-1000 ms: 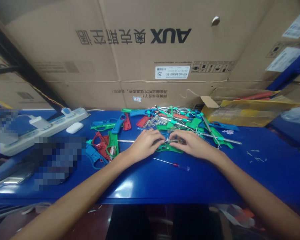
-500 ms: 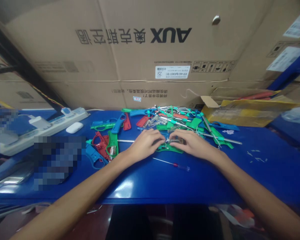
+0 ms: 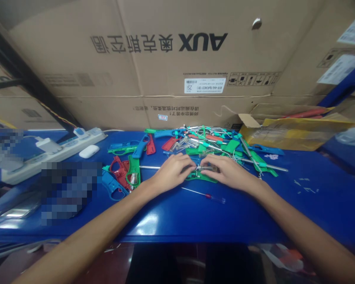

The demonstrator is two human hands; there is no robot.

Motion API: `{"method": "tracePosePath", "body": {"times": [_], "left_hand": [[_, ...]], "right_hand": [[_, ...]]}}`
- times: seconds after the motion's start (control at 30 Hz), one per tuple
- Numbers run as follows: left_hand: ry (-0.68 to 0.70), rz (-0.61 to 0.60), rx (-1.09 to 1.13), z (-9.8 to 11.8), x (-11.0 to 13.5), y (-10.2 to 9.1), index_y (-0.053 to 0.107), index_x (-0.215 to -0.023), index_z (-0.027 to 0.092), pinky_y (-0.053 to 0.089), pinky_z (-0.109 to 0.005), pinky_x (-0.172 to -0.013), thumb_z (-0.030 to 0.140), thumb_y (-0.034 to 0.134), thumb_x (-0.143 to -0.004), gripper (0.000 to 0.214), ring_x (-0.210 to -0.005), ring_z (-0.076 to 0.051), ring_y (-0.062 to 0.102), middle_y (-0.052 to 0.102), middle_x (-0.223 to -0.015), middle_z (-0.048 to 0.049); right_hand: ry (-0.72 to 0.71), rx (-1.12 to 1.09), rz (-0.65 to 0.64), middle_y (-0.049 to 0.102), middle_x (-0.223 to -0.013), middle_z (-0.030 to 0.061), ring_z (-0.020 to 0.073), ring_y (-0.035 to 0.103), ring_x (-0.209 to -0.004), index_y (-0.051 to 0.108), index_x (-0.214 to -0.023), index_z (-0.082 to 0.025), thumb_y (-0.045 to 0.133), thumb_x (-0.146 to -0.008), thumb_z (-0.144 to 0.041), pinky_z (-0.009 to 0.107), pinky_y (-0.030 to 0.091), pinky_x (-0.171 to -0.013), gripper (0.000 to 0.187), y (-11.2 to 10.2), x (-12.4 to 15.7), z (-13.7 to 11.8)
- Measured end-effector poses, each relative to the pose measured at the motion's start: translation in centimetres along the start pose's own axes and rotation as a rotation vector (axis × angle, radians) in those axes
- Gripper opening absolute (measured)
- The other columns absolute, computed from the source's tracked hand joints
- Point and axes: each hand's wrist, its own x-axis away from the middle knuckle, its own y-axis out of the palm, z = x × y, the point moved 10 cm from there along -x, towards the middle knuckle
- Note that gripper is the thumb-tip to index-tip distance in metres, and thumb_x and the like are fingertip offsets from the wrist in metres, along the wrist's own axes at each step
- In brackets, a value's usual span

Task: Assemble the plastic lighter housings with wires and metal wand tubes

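Note:
My left hand point(image 3: 175, 170) and my right hand point(image 3: 225, 169) meet over a green plastic handle shell point(image 3: 205, 176) lying on the blue table point(image 3: 177, 217). The right thumb and fingers are closed round a small clear tube-like part point(image 3: 209, 168). Pinched together, the left fingers touch its near end, where a thin white wire point(image 3: 197, 170) shows; what they grip is too small to tell. A metal rod point(image 3: 150, 167) sticks out to the left behind my left wrist. Just in front of my hands lies a screwdriver point(image 3: 207, 195) with a clear and red handle.
Behind my hands is a heap of green parts, metal rods and wires point(image 3: 213, 138). Red, blue and green handle shells point(image 3: 120, 173) lie to the left, near a power strip point(image 3: 71, 150) and a white case point(image 3: 89, 151). A cardboard box point(image 3: 296, 134) stands back right; white bits point(image 3: 306, 185) lie in front.
My fingers shift slightly at the small part between them, and a little more white wire shows there. Both hands stay in nearly the same place; the view has moved slightly.

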Motion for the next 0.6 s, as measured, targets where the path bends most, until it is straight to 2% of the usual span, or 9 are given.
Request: {"method": "tracePosePath", "body": {"times": [0.6], "left_hand": [[0.007, 0.005, 0.027, 0.10, 0.05, 0.02, 0.069, -0.099, 0.017, 0.048, -0.034, -0.083, 0.020, 0.055, -0.100, 0.015, -0.091, -0.020, 0.059, 0.071, -0.094, -0.0046]], "right_hand": [[0.007, 0.020, -0.013, 0.069, -0.095, 0.0048, 0.0179, 0.063, -0.080, 0.064, -0.107, -0.021, 0.058, -0.099, -0.041, 0.030, 0.047, -0.072, 0.022, 0.44, 0.00, 0.11]]}}
